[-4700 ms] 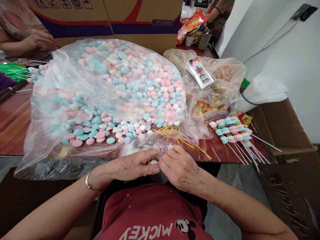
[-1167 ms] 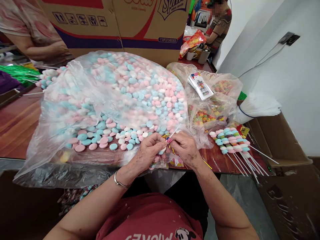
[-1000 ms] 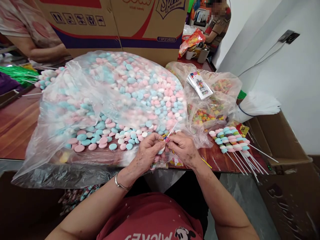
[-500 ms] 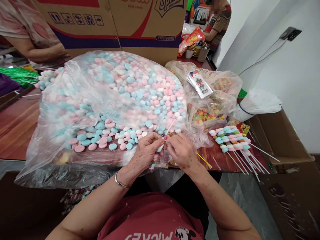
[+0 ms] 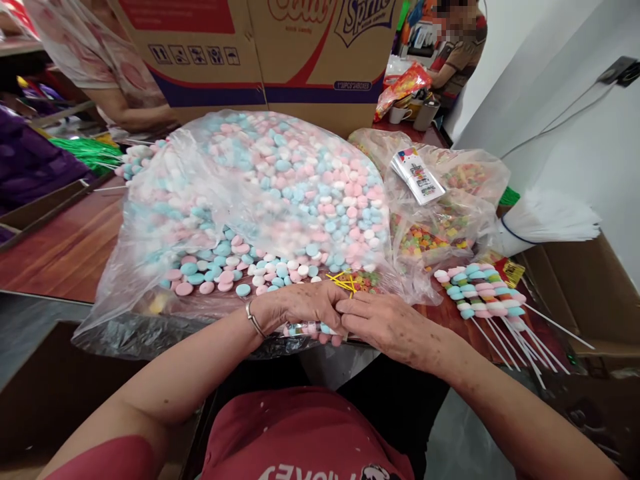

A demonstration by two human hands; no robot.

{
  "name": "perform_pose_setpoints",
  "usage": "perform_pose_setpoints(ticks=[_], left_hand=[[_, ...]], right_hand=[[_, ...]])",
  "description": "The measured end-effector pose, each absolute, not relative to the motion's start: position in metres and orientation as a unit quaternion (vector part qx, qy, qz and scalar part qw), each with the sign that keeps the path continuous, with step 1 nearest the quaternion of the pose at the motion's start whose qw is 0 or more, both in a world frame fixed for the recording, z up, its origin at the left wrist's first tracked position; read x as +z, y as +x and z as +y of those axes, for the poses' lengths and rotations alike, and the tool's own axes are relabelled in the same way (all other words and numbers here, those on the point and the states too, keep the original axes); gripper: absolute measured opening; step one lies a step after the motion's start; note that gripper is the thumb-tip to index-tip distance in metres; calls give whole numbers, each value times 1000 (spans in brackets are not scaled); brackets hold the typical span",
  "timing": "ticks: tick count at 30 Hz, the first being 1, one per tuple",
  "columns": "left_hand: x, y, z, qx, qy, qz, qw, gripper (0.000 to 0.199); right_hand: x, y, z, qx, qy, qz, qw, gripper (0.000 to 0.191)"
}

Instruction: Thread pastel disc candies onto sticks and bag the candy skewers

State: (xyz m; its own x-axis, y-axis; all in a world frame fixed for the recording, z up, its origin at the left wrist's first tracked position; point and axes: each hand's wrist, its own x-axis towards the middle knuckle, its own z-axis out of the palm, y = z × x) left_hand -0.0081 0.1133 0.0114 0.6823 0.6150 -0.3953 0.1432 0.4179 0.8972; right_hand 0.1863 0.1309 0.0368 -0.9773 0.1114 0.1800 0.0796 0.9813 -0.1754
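A candy skewer (image 5: 311, 329) of pink, blue and white pieces in clear wrap lies sideways under my left hand (image 5: 307, 305), whose fingers are closed around it. My right hand (image 5: 387, 327) presses its bent fingers together against the left fingertips, at the skewer's right end. What the right fingers pinch is hidden. Just beyond my hands lie several yellow twist ties (image 5: 342, 281) beside small colourful gummy candies (image 5: 367, 281). Loose pastel candies (image 5: 225, 267) spill from the big clear plastic bag (image 5: 280, 180) in front of me.
Finished candy skewers (image 5: 483, 293) are piled at right, by a bundle of white sticks (image 5: 550, 217). Printed cards (image 5: 419, 177) rest on bags of gummies (image 5: 467, 230). A large carton (image 5: 310, 107) stands behind. Two other people are at the back.
My hands have come lower and closer together, and the candy skewer now lies sideways instead of pointing up and away. The view has shifted left. Yellow twist ties now show beyond my hands.
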Motion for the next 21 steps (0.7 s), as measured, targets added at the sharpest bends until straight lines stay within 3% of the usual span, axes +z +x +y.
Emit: perform_pose_setpoints(ticks=[5,11,16,21], left_hand=[[20,3,113,154,613,428,646,15],[13,22,101,271,763,516,280,20],[8,30,93,254,765,561,189,20],[-1,34,100,250,773,584,5,18]], right_hand=[[28,188,116,-25,-127,-985,110,20],[6,183,109,-107,-308,-929,174,24],[-11,178,118,-18,-396,-878,268,24],[-16,166,127,141,-453,-805,357,17]])
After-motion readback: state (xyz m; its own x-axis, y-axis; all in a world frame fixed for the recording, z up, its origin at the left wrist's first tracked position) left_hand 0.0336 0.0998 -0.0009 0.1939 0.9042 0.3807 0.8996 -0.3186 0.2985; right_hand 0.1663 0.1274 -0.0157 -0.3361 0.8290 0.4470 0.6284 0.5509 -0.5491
